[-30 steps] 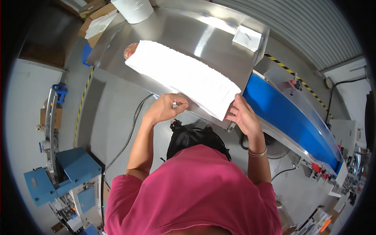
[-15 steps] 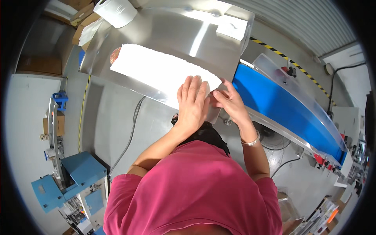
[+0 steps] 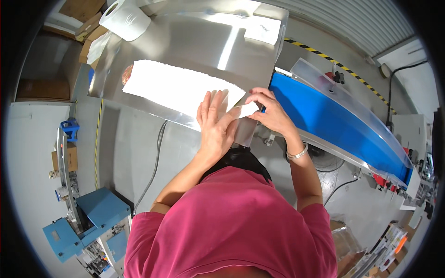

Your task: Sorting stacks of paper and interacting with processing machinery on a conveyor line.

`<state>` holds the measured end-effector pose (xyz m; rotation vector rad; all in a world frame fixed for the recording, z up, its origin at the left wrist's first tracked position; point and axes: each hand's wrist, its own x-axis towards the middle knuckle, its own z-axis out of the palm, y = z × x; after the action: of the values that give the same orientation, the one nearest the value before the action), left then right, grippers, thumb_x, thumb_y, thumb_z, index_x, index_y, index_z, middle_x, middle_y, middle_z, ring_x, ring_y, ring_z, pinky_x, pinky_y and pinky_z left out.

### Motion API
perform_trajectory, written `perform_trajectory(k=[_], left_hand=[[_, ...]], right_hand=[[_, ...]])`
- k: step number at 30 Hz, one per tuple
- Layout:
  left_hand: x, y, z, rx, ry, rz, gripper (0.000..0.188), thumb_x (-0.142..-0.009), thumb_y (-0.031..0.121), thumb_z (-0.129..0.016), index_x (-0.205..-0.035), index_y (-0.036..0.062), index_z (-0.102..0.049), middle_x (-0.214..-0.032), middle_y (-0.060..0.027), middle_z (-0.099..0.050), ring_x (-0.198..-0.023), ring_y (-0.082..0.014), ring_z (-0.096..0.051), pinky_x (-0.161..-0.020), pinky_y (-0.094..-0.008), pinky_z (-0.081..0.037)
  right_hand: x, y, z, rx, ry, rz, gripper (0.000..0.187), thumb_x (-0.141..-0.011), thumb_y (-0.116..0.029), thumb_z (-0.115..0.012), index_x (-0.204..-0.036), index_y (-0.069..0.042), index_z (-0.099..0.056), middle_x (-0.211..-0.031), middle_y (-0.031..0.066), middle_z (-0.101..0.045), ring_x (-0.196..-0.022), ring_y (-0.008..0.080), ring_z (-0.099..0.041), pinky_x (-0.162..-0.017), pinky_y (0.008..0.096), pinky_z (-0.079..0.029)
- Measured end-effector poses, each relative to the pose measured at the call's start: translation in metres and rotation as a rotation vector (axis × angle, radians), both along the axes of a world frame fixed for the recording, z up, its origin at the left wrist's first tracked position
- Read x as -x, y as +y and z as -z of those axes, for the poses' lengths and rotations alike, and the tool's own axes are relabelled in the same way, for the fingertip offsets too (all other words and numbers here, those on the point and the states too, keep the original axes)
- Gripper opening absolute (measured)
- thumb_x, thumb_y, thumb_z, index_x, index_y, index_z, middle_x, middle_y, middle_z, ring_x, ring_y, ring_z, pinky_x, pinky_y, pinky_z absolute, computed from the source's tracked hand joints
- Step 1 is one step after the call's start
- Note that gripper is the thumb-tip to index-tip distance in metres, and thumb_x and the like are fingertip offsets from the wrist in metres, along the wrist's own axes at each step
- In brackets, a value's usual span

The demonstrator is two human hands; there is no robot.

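Observation:
A long white stack of what looks like paper or thin cloth (image 3: 171, 83) lies along the near edge of a steel table, its far edge ragged. My left hand (image 3: 215, 123) presses flat near the right end of it, fingers stretched out and thumb toward the other hand. Between thumb and fingers, my right hand (image 3: 273, 113) pinches a white sheet (image 3: 245, 110) lifted at the stack's right end. Whether that sheet is separate from the stack I cannot tell. A round reddish patterned thing (image 3: 126, 75) shows partly from under the stack's left end.
The steel table (image 3: 185, 44) bears a large white roll (image 3: 127, 23) at the far left and a small white pile (image 3: 263, 30) at the far right. A blue conveyor belt (image 3: 324, 118) with a clear side guard runs off to the right. A cable (image 3: 155, 171) lies across the floor.
My right hand has lifted a white sheet up from the stack's right end and now pinches it. The left hand has stayed on the stack while the whole view shifted slightly.

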<state>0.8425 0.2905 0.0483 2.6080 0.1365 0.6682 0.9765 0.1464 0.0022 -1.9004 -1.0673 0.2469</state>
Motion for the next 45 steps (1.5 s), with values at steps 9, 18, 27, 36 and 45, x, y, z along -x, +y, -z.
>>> perform_trajectory(k=[9,18,27,36,45], left_hand=[[0.000,0.014,0.006,0.024,0.019,-0.077,0.040,-0.077,-0.001,-0.063,-0.117,0.0053,-0.058,-0.135,-0.0171,-0.041,-0.128,-0.0385,-0.033,-0.101,-0.0472,-0.029],[-0.001,0.012,0.007,0.074,-0.044,-0.081,0.031,-0.074,-0.004,-0.064,-0.102,0.0081,-0.066,-0.132,-0.0163,-0.044,-0.128,-0.0395,-0.032,-0.102,-0.0500,-0.026],[-0.001,0.023,0.001,0.055,-0.022,-0.084,0.037,-0.075,0.008,-0.068,-0.111,0.0083,-0.060,-0.141,-0.0203,-0.031,-0.132,-0.0429,-0.024,-0.104,-0.0522,-0.022],[-0.001,0.031,0.007,0.080,-0.040,-0.113,0.034,-0.075,-0.004,-0.062,-0.107,0.0064,-0.064,-0.132,-0.0186,-0.043,-0.126,-0.0402,-0.034,-0.101,-0.0468,-0.031],[-0.001,0.032,0.003,0.033,0.015,-0.106,0.027,-0.075,0.000,-0.064,-0.099,0.0126,-0.066,-0.139,-0.0170,-0.037,-0.133,-0.0383,-0.025,-0.107,-0.0500,-0.018]], right_hand=[[-0.042,-0.107,0.035,0.010,0.358,0.936,0.049,-0.089,-0.044,-0.052,-0.092,0.006,-0.055,-0.081,0.0161,-0.059,-0.074,0.0233,-0.053,-0.070,0.0372,-0.043],[-0.027,-0.093,0.005,0.124,-0.130,0.545,0.054,-0.068,-0.019,-0.077,-0.115,-0.007,-0.054,-0.115,0.0135,-0.054,-0.103,0.0309,-0.053,-0.088,0.0379,-0.043],[-0.008,-0.004,0.018,-0.048,0.459,0.063,0.032,-0.085,-0.018,-0.065,-0.110,-0.004,-0.053,-0.105,0.0045,-0.057,-0.089,0.0115,-0.053,-0.077,0.0279,-0.046],[-0.047,-0.134,0.046,0.415,-0.386,1.178,0.052,-0.079,-0.039,-0.067,-0.110,0.000,-0.053,-0.096,0.0198,-0.059,-0.086,0.0325,-0.056,-0.078,0.0411,-0.044],[0.005,0.022,-0.026,0.071,0.248,-0.015,0.052,-0.071,-0.022,-0.075,-0.117,-0.014,-0.054,-0.130,0.0096,-0.042,-0.123,0.0296,-0.038,-0.096,0.0364,-0.039]])
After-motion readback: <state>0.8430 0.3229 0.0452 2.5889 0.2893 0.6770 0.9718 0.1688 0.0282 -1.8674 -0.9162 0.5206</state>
